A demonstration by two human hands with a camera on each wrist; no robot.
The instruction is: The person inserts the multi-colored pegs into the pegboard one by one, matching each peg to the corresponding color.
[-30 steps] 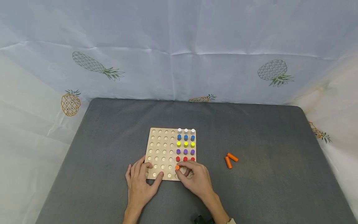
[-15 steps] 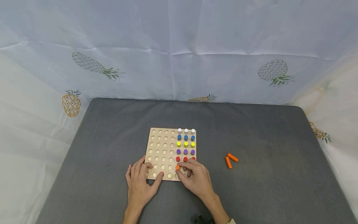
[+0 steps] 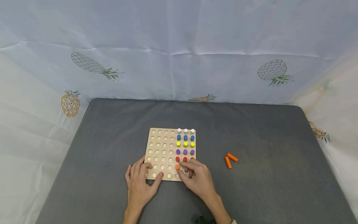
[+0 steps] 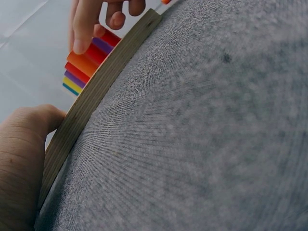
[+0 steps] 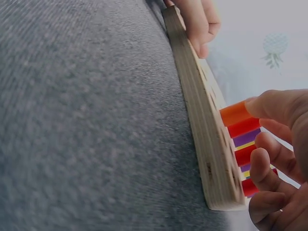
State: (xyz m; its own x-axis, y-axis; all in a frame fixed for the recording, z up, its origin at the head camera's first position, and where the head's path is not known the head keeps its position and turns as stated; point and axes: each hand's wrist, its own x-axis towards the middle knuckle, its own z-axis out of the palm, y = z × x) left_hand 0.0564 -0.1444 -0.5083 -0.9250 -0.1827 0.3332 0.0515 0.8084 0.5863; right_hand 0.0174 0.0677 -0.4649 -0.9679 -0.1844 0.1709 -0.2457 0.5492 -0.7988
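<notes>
A square wooden pegboard (image 3: 161, 151) with rows of round holes lies on the grey table in the head view. My left hand (image 3: 139, 184) rests on its near left corner, thumb along the front edge and fingers at the left side. With thumb and index finger, my right hand (image 3: 199, 179) pinches an orange peg (image 3: 177, 167) that stands upright in the board below the red pegs (image 3: 177, 159). In the right wrist view the thumb touches the upper end of the orange peg (image 5: 235, 113). My right hand hides part of the near right corner.
Two loose orange pegs (image 3: 228, 162) lie on the table (image 3: 268, 174) right of the board. Purple pegs (image 3: 185, 152), yellow pegs (image 3: 185, 144), blue pegs (image 3: 185, 137) and white pegs (image 3: 185, 131) fill the right-hand columns farther back. A pineapple-print curtain (image 3: 179, 74) hangs behind.
The fingertips of my right hand have shifted slightly to the right at the orange peg. That peg stays in place, and my left hand has not visibly moved.
</notes>
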